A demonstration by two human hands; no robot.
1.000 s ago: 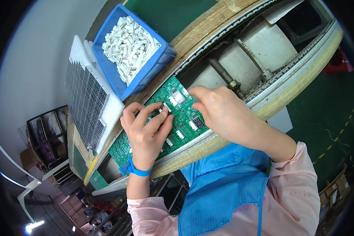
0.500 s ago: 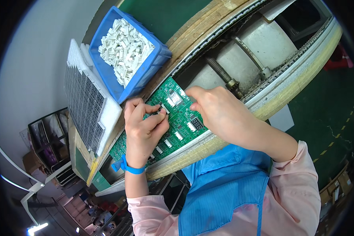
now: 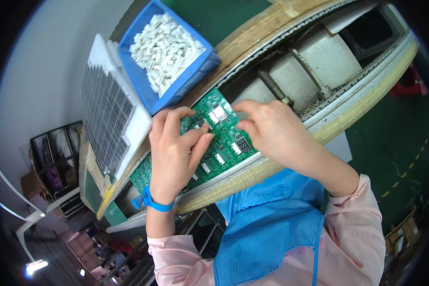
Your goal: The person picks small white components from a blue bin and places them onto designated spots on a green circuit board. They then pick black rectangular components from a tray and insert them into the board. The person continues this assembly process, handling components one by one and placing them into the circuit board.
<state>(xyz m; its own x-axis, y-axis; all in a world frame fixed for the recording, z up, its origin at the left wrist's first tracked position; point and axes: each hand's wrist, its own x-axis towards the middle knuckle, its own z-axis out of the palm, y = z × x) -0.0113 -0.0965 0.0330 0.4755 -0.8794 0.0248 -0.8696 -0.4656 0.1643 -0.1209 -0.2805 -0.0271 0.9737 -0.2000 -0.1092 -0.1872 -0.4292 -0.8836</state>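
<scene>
A green circuit board (image 3: pixel 226 136) lies across the rails of the conveyor, carrying white connectors and black digit displays. My left hand (image 3: pixel 174 148) is over its middle, fingers apart, with fingertips touching or close beside a small digit display (image 3: pixel 202 123) partly hidden by them. At the board's right edge, my right hand (image 3: pixel 279 128) has its index finger and thumb curled on the edge. One display (image 3: pixel 243 144) sits plainly visible beside a white connector (image 3: pixel 236 148). A blue strap (image 3: pixel 159 206) circles my left wrist.
Beyond the board stands a blue bin (image 3: pixel 188 78) full of white connectors (image 3: pixel 164 52). Left of it, a white foam tray (image 3: pixel 138 112) holds rows of dark displays (image 3: pixel 105 112). The conveyor's chain (image 3: pixel 362 71) and a threaded rod (image 3: pixel 270 86) lie to the right.
My left fingers have loosened from their pinch around the display and spread, the index reaching farther out. My right hand stays at the board's edge. The whole view has shifted slightly.
</scene>
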